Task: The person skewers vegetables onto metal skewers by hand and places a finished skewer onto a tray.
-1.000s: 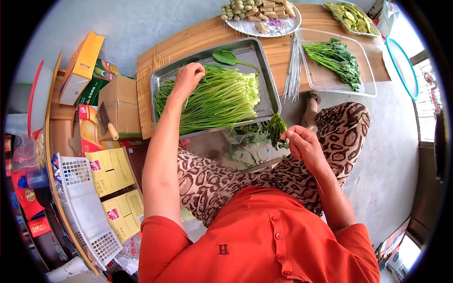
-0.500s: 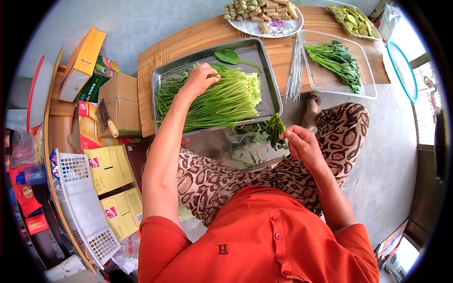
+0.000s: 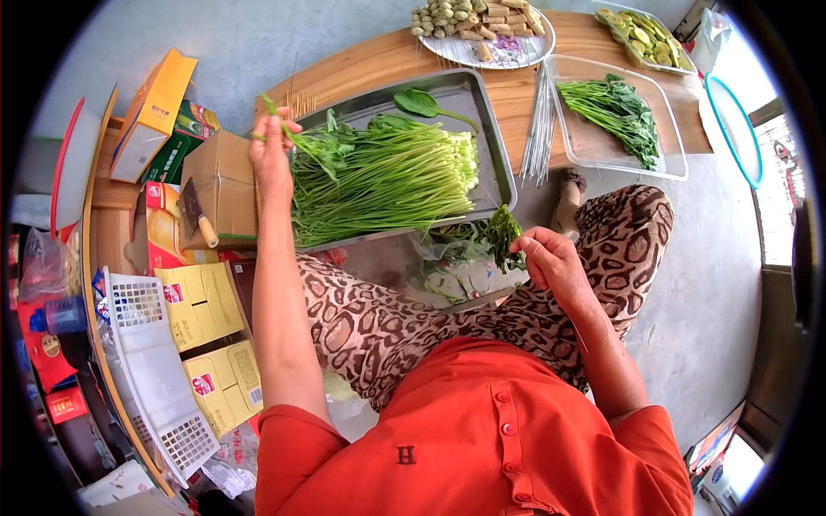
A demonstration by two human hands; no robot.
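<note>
Long-stemmed greens (image 3: 387, 185) lie heaped in a metal tray (image 3: 498, 142), just to the right of the left hand (image 3: 271, 163) and ahead of the right hand (image 3: 555, 262), leafy ends toward the left hand and pale cut ends away from it. The left hand is closed in a pinch on a leafy sprig (image 3: 323, 148) over the tray's near left corner; the right hand's fingertips pinch at a darker bunch (image 3: 504, 241) beside the tray's near right corner, though what exactly they grip cannot be told. The step in hand looks like separating single stems from the heap. Moving the sprig calls for a light grip, a lift clear of the heap so that neighbouring stems do not drag along, and a steady right hand. Thin metal skewers (image 3: 538, 129) and a clear box (image 3: 673, 129) sit beyond the right hand
</note>
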